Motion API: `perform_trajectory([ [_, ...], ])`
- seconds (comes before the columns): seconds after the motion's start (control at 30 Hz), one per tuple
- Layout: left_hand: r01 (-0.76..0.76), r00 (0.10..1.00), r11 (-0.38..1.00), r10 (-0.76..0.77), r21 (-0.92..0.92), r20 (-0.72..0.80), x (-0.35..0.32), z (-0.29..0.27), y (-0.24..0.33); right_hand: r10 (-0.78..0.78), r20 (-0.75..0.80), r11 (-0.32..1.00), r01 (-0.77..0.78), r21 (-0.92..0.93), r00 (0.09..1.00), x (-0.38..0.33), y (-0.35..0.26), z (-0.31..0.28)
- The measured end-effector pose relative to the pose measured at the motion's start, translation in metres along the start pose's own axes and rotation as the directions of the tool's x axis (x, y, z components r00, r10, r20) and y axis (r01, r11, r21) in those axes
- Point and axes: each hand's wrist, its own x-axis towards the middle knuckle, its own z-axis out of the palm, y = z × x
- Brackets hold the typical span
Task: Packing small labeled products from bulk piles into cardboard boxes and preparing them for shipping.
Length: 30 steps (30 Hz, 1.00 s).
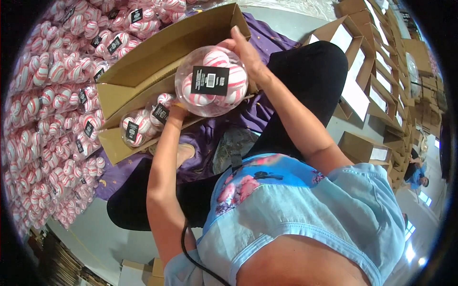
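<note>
Striped-ball pack (211, 81): upper centre of frame, over carton (136, 71).
Right hand (242, 51): half-curled round pack's upper-right edge.
Left hand (179, 108): mostly hidden behind pack; can't tell grip.
Pack's curve: may slip if right hand slackens.
Carton: 2 packs (135, 127), left end.

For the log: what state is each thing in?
Held pack of striped balls: raised, dark label facing the camera.
Right hand: gripping the pack's edge.
Left hand: mostly hidden behind the pack.
Long cardboard box: open, partly filled.
Packs inside it: grouped toward its left end.
Packs at left: piled, labels visible on some.
Purple cloth: spread out, wrinkled.
</note>
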Motion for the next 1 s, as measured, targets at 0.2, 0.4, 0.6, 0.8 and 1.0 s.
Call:
perform_trajectory([
  [0.2,0.433,0.872,0.834,-0.484,-0.341,-0.075,0.038,-0.015,-0.006,0.059,0.058,0.945,-0.074,0.32,0.997,0.038,0.034,-0.004],
  [0.4,0.097,0.995,0.621,-0.069,0.778,-0.069,0.002,-0.038,0.055,0.015,0.173,0.841,-0.106,0.531,0.985,0.044,0.034,-0.012],
  [0.6,0.261,0.963,0.745,-0.246,0.614,-0.11,-0.015,-0.04,0.073,0.004,0.206,0.994,0.019,-0.11,0.979,0.019,-0.004,-0.003],
  [0.8,0.136,0.976,0.99,-0.129,0.028,-0.177,-0.004,-0.02,0.042,-0.074,0.498,0.743,0.381,-0.55,0.864,-0.045,-0.071,0.017],
  [1.0,-0.032,0.996,0.822,0.075,0.568,-0.053,0.035,0.0,0.045,-0.053,0.39,0.788,0.279,-0.549,0.919,-0.053,-0.066,0.01],
])
